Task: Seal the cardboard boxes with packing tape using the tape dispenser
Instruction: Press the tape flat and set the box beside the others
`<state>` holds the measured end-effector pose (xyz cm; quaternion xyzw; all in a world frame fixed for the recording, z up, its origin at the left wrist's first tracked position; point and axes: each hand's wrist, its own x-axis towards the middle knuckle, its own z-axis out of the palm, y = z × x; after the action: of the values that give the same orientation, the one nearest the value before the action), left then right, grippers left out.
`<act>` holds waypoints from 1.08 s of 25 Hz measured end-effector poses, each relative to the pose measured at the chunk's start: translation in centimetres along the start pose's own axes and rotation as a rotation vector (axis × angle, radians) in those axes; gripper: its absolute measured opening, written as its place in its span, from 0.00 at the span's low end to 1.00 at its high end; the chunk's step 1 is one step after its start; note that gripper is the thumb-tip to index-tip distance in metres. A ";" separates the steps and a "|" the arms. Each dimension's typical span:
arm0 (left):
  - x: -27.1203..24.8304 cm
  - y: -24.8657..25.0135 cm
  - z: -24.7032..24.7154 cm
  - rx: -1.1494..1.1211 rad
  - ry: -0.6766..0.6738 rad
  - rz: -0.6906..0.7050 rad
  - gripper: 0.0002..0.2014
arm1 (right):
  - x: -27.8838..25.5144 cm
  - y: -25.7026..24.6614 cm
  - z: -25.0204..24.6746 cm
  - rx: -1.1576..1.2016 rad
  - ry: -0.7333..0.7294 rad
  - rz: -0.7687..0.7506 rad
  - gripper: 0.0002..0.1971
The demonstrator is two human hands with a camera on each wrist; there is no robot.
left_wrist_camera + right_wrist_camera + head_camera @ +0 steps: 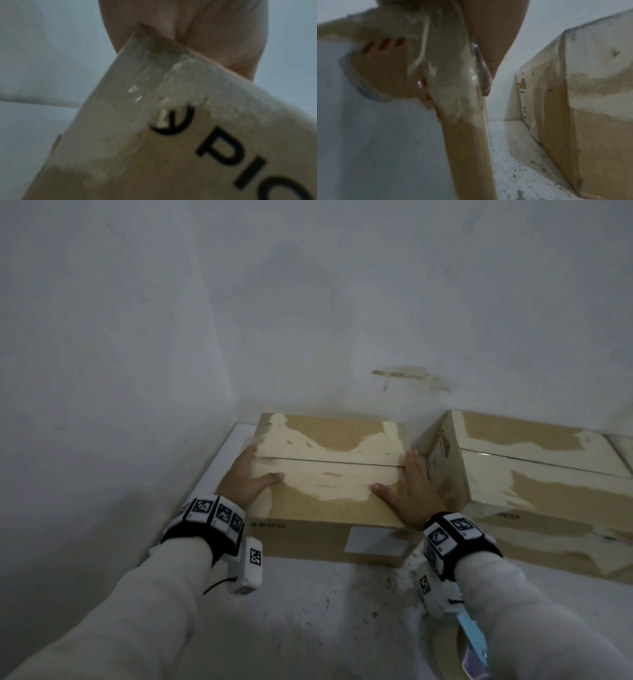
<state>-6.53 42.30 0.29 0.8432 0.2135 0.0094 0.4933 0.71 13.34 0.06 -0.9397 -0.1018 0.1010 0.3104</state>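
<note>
A brown cardboard box (pixel 329 501) printed PICO, its top flaps closed and the seam bare, sits on the floor by the wall. My left hand (pixel 251 474) lies against its left edge, thumb on the top. My right hand (pixel 407 487) mirrors it on the right edge. Both hands look flat against the box. In the left wrist view the palm (pixel 205 33) meets the box corner (pixel 171 135). In the right wrist view the hand (pixel 496 33) is pressed against the box side (pixel 462 135). A blue tape dispenser (pixel 471 642) with its tape roll (pixel 442 655) lies on the floor under my right forearm.
A second cardboard box (pixel 534 474) stands close on the right, a narrow gap away, and also shows in the right wrist view (pixel 582 108). A white board (pixel 222 460) lies under the first box's left side. White walls form a corner behind. The floor (pixel 325 611) is speckled.
</note>
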 end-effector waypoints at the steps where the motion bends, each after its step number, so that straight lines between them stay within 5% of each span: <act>1: 0.0 0.0 0.1 0.060 -0.013 0.003 0.43 | 0.1 0.2 0.0 0.010 0.000 0.003 0.50; 4: -0.1 0.0 0.2 0.201 -0.031 0.020 0.45 | 0.1 0.3 0.0 -0.006 0.003 0.001 0.48; 9: -2.4 1.3 0.4 0.533 0.172 0.171 0.38 | -1.9 -1.7 -0.2 -0.337 0.126 -0.079 0.32; 12: -3.9 0.9 1.9 0.865 -0.111 0.323 0.63 | -3.7 -1.8 0.8 -0.441 -0.067 -0.216 0.56; 14: -3.5 0.3 2.6 1.036 -0.207 0.361 0.69 | -4.2 -1.0 1.2 -0.564 -0.136 -0.233 0.64; 27: 3.8 4.8 7.9 1.056 -0.240 0.444 0.60 | 1.0 2.8 -3.0 -0.620 -0.115 -0.119 0.73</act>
<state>0.38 35.18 -0.48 0.9945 -0.0498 -0.0906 0.0133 2.78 9.70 0.58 -0.9747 -0.1999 0.0998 0.0082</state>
